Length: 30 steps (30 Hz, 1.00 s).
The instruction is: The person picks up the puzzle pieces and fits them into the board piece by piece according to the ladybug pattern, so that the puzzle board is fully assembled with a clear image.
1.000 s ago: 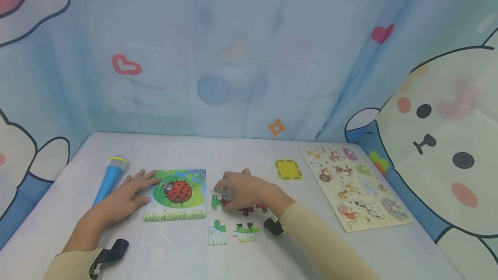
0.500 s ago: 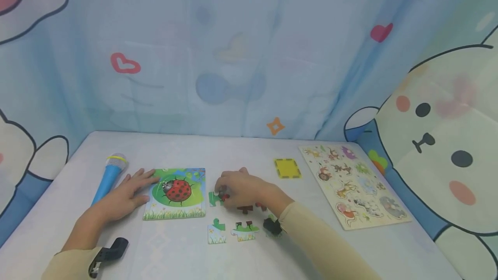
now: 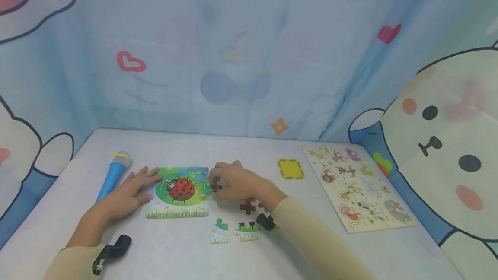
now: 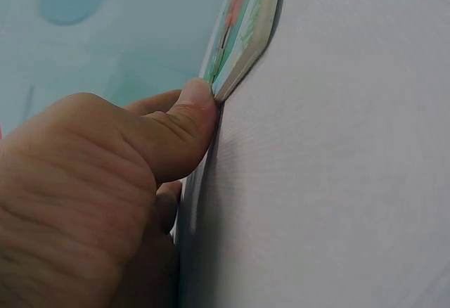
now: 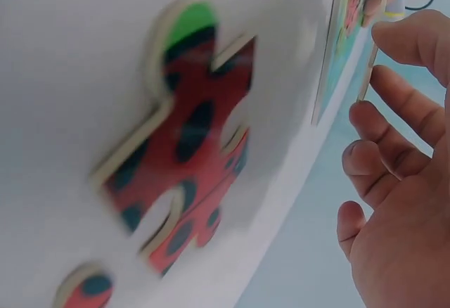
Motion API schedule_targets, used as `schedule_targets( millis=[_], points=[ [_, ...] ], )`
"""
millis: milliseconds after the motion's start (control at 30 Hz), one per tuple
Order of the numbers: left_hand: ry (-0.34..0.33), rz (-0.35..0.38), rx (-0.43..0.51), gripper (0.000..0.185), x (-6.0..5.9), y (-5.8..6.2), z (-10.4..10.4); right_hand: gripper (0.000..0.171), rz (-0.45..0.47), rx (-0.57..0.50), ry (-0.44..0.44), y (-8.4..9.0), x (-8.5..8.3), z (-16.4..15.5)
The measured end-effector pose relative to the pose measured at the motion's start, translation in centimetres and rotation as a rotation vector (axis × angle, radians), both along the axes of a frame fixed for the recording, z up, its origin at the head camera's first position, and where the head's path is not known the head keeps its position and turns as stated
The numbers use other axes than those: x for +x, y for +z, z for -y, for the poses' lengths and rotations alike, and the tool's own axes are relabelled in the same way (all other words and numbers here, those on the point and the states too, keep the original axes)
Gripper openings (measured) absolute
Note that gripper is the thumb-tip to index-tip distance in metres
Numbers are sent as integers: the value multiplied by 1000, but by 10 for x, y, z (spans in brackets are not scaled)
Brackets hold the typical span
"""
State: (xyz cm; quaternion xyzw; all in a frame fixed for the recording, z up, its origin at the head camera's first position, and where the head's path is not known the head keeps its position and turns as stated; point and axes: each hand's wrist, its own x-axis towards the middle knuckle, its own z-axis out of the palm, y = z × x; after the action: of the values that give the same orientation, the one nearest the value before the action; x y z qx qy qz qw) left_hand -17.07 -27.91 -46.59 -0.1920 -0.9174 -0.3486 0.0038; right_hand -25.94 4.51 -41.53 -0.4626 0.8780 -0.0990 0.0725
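Two hands at a ladybird puzzle board (image 3: 179, 193) on a pale table (image 3: 175, 254)

A blue toy microphone (image 3: 114, 173) lies left of the board, a yellow square (image 3: 290, 169) and an animal peg board (image 3: 358, 187) to the right, loose pieces (image 3: 235, 230) near the sleeve; the left hand (image 3: 126, 193) lies flat, fingers straight, thumb against the board's edge; the right hand (image 3: 233, 182) pinches a puzzle piece (image 3: 212, 187) at the board's right edge; a red spotted piece (image 5: 186, 160) lies just beside it.

I see soft, even, bright light and faint shadows; my head view is hazy, and the right wrist's red puzzle piece (image 5: 186, 153) blurs.
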Motion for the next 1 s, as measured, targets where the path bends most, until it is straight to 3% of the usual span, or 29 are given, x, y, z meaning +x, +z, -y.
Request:
schedule_targets(
  millis=[633, 1000],
  points=[
    [9, 13, 5, 51, 1, 1, 0, 25, -16, -70, 116, -2, 4, 56],
    [5, 19, 11, 50, 1, 2, 0, 18, -46, 12, 124, -5, 4, 92]
  ],
)
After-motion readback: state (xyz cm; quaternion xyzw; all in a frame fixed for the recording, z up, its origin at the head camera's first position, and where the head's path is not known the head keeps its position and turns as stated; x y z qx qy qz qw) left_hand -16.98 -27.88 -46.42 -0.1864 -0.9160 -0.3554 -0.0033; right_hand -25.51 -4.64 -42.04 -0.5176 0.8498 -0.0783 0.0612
